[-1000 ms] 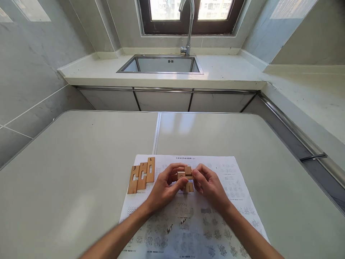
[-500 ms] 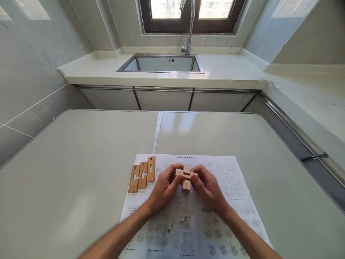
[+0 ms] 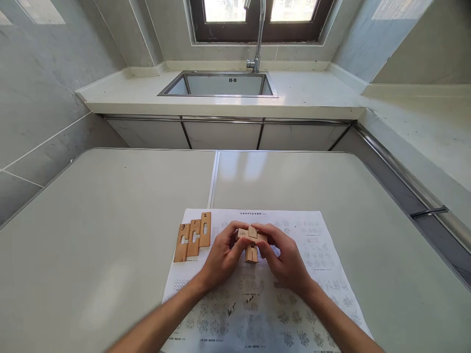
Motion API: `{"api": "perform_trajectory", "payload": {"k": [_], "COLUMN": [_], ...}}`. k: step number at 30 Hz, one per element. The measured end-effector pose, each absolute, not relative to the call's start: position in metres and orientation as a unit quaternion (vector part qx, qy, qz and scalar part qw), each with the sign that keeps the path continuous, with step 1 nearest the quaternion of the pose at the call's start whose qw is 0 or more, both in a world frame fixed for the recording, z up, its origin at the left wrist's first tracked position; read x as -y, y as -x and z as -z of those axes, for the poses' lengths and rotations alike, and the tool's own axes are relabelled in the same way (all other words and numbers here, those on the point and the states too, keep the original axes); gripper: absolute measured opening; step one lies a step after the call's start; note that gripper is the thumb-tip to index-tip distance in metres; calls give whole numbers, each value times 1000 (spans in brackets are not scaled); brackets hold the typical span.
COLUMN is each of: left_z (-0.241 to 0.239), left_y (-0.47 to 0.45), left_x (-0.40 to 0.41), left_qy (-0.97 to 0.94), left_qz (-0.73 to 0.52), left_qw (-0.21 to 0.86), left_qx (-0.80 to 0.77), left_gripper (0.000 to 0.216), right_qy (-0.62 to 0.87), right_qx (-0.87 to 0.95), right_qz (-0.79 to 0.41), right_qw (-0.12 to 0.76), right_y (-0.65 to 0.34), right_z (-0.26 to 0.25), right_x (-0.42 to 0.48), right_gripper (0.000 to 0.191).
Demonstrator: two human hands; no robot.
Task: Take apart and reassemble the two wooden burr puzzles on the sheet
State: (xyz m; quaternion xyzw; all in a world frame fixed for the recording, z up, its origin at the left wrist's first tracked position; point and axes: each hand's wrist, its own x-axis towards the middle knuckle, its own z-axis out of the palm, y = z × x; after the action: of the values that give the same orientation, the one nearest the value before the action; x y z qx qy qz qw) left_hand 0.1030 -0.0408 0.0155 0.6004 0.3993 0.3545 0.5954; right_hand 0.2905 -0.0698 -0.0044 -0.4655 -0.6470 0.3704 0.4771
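Between my two hands is a wooden interlocking puzzle, made of light wooden bars crossing each other. My left hand is closed on its left side, thumb pressed against the crossing. From the right, my right hand pinches the puzzle, with its index finger laid over the far side and the thumb at the near side. One bar points toward me and bears a small mark on its end. My fingers hide part of the joint. The puzzle is held over a printed sheet covered with small line diagrams.
Left of my hands, three flat wooden pieces with slots, numbered 3, 1 and 2, lie side by side over the sheet's corner. Beneath is a pale table. A counter with a sink and faucet stands beyond.
My right index finger has stretched over the top of the puzzle, and the right thumb has shifted left. The puzzle is slightly tilted compared with before. The numbered pieces stay put.
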Motion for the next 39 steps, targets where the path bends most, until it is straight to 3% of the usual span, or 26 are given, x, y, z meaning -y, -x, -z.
{"api": "perform_trajectory", "payload": {"k": [24,39], "left_z": [-19,-17], "left_y": [-106,-108], "left_x": [41,44], "left_qy": [-537,-605], "left_qz": [-399,-397], "left_qw": [629,570], "left_qx": [-395,-390], "left_gripper": [38,36], "right_qy": [505,490], "right_qx": [625,608], "right_qz": [-363,-417], "right_qw": [472,466], "right_y": [-288,-289], "right_z": [7,3], "right_x": [72,72], "right_gripper": [27,24]}}
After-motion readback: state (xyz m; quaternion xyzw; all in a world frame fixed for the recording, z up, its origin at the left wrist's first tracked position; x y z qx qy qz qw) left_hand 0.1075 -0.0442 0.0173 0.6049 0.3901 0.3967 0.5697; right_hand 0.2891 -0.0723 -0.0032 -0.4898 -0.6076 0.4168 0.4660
